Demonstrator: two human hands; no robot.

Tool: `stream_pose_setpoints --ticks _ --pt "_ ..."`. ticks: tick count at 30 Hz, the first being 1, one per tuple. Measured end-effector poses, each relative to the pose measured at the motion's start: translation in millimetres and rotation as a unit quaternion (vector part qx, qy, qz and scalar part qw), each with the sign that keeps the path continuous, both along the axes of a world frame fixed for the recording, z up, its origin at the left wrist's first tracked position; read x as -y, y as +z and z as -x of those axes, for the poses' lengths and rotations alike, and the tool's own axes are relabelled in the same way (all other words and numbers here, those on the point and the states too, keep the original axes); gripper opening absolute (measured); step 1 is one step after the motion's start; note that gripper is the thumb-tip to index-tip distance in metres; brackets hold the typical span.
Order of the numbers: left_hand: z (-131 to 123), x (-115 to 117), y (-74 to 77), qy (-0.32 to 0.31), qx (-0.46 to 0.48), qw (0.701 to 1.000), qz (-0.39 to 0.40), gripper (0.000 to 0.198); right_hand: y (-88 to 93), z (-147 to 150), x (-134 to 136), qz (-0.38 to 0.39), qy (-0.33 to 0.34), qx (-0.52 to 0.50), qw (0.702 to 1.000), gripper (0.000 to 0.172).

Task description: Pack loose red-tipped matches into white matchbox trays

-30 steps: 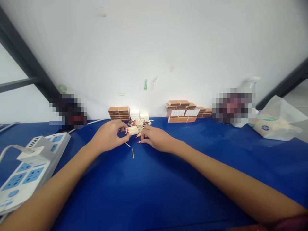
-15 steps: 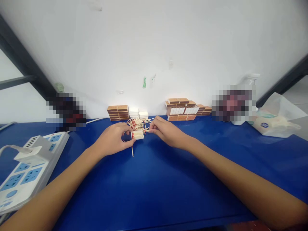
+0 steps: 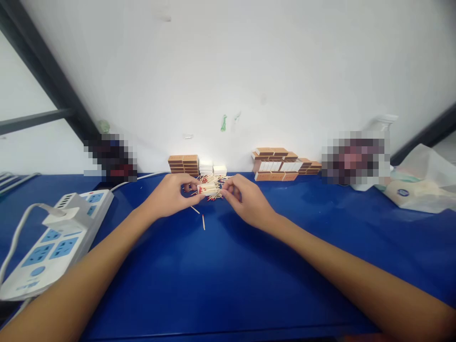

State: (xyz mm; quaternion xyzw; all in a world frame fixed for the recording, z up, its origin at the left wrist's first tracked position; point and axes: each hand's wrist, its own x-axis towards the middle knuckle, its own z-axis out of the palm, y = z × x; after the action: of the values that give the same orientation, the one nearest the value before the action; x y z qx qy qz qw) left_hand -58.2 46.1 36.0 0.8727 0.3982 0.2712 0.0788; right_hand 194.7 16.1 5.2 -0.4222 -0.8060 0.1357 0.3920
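Note:
My left hand [image 3: 176, 194] holds a small white matchbox tray [image 3: 210, 194] between thumb and fingers. Red-tipped matches [image 3: 207, 188] lie lengthwise in it. At the tray's right end are the pinched fingertips of my right hand [image 3: 245, 197]; whatever is between them is too small to make out. Just behind the tray spreads a loose pile of matches [image 3: 213, 179], partly covered by it and by my fingers. Two stray matches lie in front of my left hand, one single match [image 3: 204, 222] nearest me.
Stacked brown matchboxes [image 3: 183, 164] stand against the wall, beside white trays [image 3: 205, 167]. More matchboxes [image 3: 276, 175] are piled at right. A power strip [image 3: 46, 251] with a plugged-in cable lies left on the blue table [image 3: 228, 275]. A tissue pack [image 3: 409, 192] sits far right.
Both hands have drawn together, and my right fingertips now meet the tray's right end. The tray has risen a little toward the pile. The whole view has shifted slightly.

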Motion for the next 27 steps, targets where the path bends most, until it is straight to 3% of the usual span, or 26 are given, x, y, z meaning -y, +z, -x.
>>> stream_pose_setpoints --ticks 5,10,16,21,27 --pt "6.0 -5.0 -2.9 0.026 -0.048 0.996 -0.064 0.02 1.5 38.3 25.3 0.118 -0.035 0.1 0.987 0.028" --pt "8.7 -6.4 -3.8 0.046 -0.068 0.992 -0.094 0.02 10.8 63.5 37.7 0.173 -0.033 0.253 0.951 0.021" --pt "12.6 -7.9 -2.3 0.083 -0.054 0.99 -0.104 0.019 26.1 75.2 19.4 0.169 -0.066 0.291 0.939 0.031" --pt "11.5 -7.2 -1.3 0.116 -0.028 0.988 -0.094 0.02 21.4 91.8 1.7 0.154 -0.062 0.301 0.939 0.031" --pt "10.7 -8.2 -3.3 0.113 -0.032 0.988 -0.104 0.018 20.5 97.5 2.4 0.154 -0.05 0.307 0.938 0.036"
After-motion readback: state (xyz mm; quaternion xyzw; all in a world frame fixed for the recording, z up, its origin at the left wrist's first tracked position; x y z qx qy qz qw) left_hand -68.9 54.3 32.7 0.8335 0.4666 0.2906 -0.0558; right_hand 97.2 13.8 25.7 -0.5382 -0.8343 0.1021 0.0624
